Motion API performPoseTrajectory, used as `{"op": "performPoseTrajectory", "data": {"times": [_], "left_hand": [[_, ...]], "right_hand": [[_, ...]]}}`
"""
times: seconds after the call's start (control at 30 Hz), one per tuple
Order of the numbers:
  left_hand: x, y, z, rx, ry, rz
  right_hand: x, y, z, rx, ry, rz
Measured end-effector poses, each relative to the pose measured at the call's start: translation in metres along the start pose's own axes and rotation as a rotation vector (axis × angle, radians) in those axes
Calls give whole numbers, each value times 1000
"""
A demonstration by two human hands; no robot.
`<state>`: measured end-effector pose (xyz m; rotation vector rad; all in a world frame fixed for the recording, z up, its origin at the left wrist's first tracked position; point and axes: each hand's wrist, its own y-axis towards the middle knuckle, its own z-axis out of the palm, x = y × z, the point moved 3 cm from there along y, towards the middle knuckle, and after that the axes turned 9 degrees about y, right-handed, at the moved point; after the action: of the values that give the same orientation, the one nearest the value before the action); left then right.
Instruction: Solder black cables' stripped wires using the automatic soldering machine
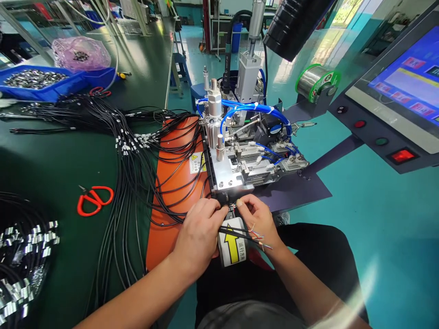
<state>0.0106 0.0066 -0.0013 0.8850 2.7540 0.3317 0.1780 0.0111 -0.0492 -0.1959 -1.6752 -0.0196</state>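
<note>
My left hand [202, 230] is closed around black cables [235, 232], at the front edge of the metal machine [226, 176]. The cables' stripped ends, with thin coloured wires [255, 235], stick out to the right below my right hand. My right hand [256, 217] pinches at a small part by the machine's front; what lies between thumb and forefinger is too small to make out. Below both hands is a round piece with a yellow arrow label [233, 246]. More black cables [174, 183] run over the orange surface [164, 246] to the left.
Red-handled scissors [97, 201] lie on the dark green table [68, 164]. Cable bundles with metal connectors [27, 246] are at the left. Blue trays [44, 93] hold small metal parts. A solder spool [313, 82] and a control screen [411, 87] stand at the right.
</note>
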Motion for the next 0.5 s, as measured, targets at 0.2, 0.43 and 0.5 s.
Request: {"op": "performPoseTrajectory", "data": {"times": [0.2, 0.43, 0.5], "left_hand": [[-3, 4, -5, 8, 64, 24], [-5, 4, -5, -8, 76, 24], [-5, 5, -6, -11, 81, 19]], "right_hand": [[-1, 1, -4, 63, 98, 72], [14, 4, -10, 94, 28, -60], [19, 3, -10, 97, -8, -106]]}}
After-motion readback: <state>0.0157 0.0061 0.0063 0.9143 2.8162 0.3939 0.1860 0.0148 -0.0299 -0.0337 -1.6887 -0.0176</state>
